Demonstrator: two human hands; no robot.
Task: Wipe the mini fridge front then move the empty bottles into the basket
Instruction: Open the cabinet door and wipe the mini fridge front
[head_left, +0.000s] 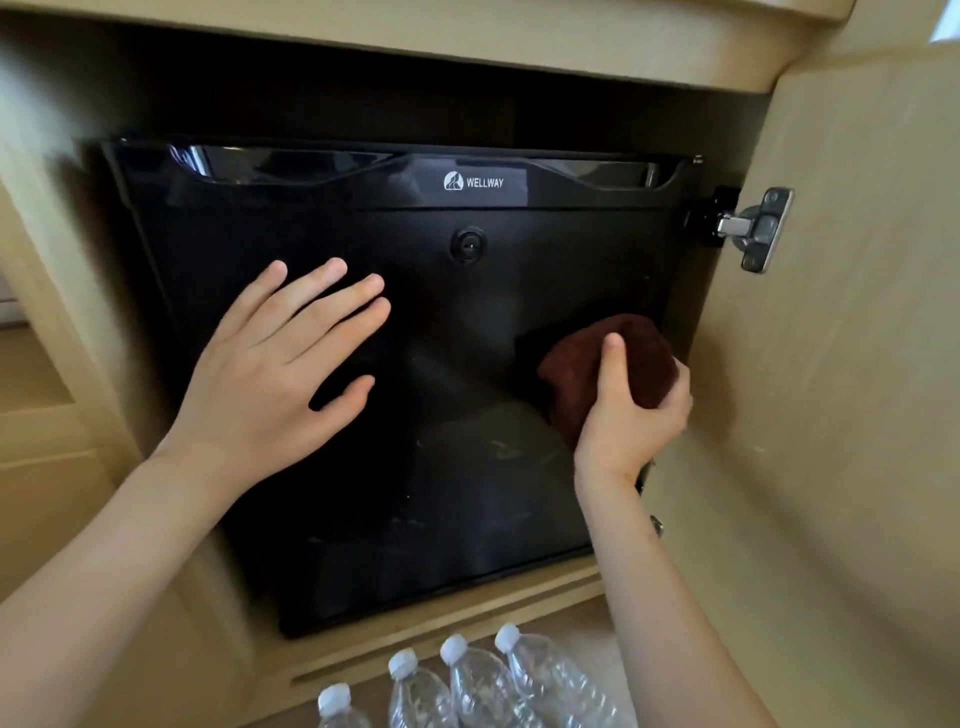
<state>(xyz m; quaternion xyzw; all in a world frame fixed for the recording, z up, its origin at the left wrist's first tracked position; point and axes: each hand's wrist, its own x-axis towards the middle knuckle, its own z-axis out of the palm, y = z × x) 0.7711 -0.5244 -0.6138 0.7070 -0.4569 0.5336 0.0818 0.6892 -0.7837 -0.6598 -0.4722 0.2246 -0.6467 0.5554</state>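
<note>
The fridge (441, 493) fills a cabinet (467, 47) recess, black front facing out. The left hand (270, 374) lies flat on that front at 8 o'clock from the lock (469, 243), fingers straight and spread, holding nothing. The right hand (628, 421), at 4 o'clock from the lock, grips a wadded brown cloth (639, 358) with the thumb over it and presses it to the front, close to the fridge's right edge.

A broad bare stretch of front lies open between the hands, and more runs down to the bottom edge at 6 o'clock. At 3 o'clock of the cloth the open door (841, 415) stands just beside the fridge edge, its hinge (758, 228) at 1 o'clock. A dark gap sits above the fridge.

Four clear capped bottles (467, 680) sit in a row at 6 o'clock, below the sill (467, 618), apart from both hands. The right forearm passes close by the rightmost one.
</note>
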